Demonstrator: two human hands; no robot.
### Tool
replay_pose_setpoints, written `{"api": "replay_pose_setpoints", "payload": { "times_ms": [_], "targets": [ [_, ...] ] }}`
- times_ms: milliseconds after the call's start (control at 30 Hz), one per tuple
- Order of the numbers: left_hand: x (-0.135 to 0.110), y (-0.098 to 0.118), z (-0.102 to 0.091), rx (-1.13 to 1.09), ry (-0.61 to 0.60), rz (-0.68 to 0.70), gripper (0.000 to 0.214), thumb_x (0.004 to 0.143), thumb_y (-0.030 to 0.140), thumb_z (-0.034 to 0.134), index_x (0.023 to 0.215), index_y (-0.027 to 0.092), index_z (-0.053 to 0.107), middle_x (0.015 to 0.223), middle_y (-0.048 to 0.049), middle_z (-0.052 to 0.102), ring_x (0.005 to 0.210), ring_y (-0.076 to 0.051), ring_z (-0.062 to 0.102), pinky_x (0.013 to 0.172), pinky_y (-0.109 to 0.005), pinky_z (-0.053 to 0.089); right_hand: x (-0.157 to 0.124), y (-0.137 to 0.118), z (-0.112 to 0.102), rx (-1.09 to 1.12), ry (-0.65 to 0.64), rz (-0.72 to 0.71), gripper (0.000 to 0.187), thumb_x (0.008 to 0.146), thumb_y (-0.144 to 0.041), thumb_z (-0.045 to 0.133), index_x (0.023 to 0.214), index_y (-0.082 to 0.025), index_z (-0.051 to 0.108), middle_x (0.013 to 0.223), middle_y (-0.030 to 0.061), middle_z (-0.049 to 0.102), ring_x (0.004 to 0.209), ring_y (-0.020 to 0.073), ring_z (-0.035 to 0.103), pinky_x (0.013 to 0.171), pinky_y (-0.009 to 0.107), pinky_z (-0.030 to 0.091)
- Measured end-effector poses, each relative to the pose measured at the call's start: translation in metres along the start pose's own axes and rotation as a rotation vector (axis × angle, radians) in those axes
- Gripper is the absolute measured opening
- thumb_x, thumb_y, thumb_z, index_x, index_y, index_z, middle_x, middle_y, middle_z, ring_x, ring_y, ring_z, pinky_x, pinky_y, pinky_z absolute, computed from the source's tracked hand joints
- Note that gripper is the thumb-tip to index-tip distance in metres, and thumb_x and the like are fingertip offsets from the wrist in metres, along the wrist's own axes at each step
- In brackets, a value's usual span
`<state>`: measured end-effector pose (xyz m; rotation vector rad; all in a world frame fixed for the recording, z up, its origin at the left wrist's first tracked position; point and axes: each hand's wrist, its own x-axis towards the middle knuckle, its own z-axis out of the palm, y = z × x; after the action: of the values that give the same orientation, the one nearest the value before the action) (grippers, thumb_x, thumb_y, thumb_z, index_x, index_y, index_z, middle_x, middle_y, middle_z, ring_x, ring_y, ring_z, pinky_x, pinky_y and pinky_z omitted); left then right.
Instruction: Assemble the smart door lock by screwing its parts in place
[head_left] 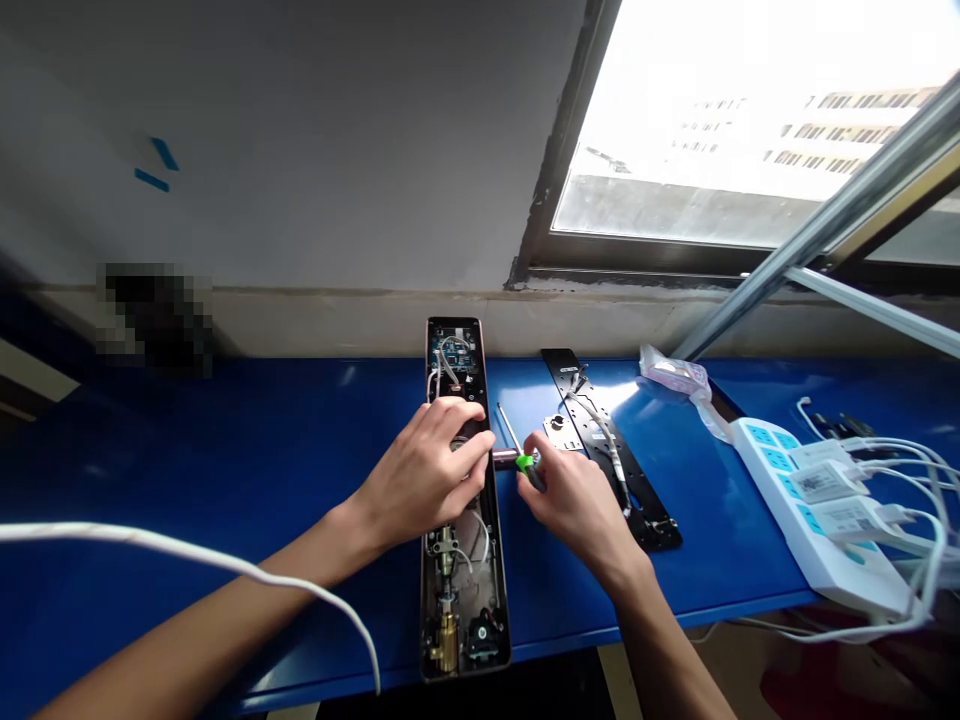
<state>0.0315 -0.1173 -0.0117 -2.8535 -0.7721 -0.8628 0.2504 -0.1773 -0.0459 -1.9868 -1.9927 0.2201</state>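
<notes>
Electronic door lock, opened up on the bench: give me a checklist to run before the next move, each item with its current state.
1. Screwdriver gripped in right hand, tip clear of the lock: ok.
2. Left hand resting across the electronic door lock body: ok.
3. Connectors on the circuit board seated: cannot tell, too small to see.
4. Black mounting plate lying flat on the blue bench: ok.
5. White cable clear of the left forearm: not ok, it lies across it.
</notes>
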Motion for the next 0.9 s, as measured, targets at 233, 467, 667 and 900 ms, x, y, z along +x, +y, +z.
{"api": "replay_pose_setpoints", "payload": {
  "times_ms": [233,467,667,900],
  "targets": [
    [0.052,0.005,0.019,-0.117,-0.229,0.129,0.021,0.102,0.019,0.053,0.099,0.017,0.074,0.119,-0.017,0.071,0.123,-0.036,0.059,0.099,-0.052,0.054,0.004,0.009,-0.011,0.074,-0.051,0.041,0.008,0.098,-0.032,0.064,0.1,-0.023,0.064,0.074,0.0003,0.075,0.067,0.0208,0.073,0.057,0.028,0.036],
    [0.071,0.004,0.045,-0.181,-0.35,0.161,0.024,0.101,0.022,0.057,0.088,0.02,0.077,0.089,-0.012,0.074,0.1,-0.032,0.066,0.089,-0.045,0.052,0.048,0.059,-0.027,0.044,0.03,0.159,0.023,0.099,-0.024,0.063,0.121,-0.021,0.07,0.112,0.0103,0.081,0.098,0.0246,0.077,0.082,0.032,0.053],
    [0.073,0.008,0.046,-0.102,-0.402,0.189,0.028,0.103,0.023,0.053,0.094,0.019,0.079,0.095,-0.0133,0.075,0.1,-0.032,0.067,0.087,-0.045,0.053,0.063,0.069,-0.007,0.015,0.017,0.143,0.025,0.097,-0.021,0.066,0.12,-0.022,0.074,0.108,0.0107,0.082,0.101,0.0268,0.076,0.088,0.035,0.054],
    [0.059,-0.009,0.02,-0.162,-0.258,0.14,0.028,0.106,0.025,0.052,0.11,0.019,0.079,0.111,-0.013,0.076,0.113,-0.032,0.066,0.097,-0.048,0.056,0.058,0.065,-0.019,0.035,0.164,0.004,0.032,0.1,-0.013,0.058,0.13,-0.018,0.067,0.11,0.0125,0.08,0.102,0.0269,0.074,0.089,0.038,0.055]
  ]
}}
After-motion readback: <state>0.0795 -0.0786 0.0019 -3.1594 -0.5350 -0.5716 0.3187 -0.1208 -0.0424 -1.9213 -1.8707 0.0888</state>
